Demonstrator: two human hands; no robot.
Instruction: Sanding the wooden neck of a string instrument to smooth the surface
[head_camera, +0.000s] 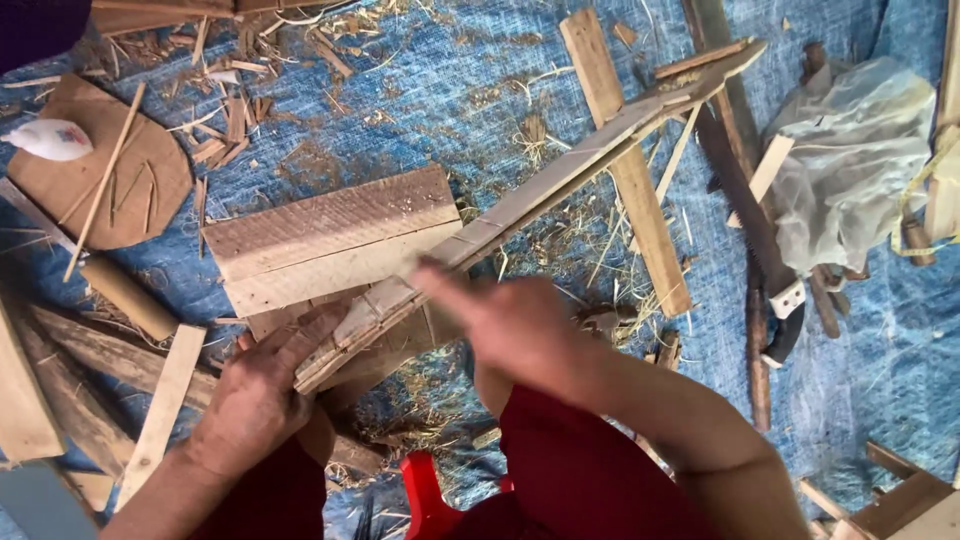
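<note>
A long bamboo strip (560, 185) slants across a wooden block (330, 240) on blue tarp (420, 80). Left hand (255, 400) fingers grip its near end; right hand (515, 320), blurred, fingers curled on it. Shavings (240, 100) lie about; strip looks part-trimmed.

crumpled translucent whitish plastic bag (850, 160) at right on blue tarp (450, 80), no labels, signs, screens

Left hand (258, 395) curled in a grip, right hand (515, 325) blurred (fingers extended) — forearms converging
</note>
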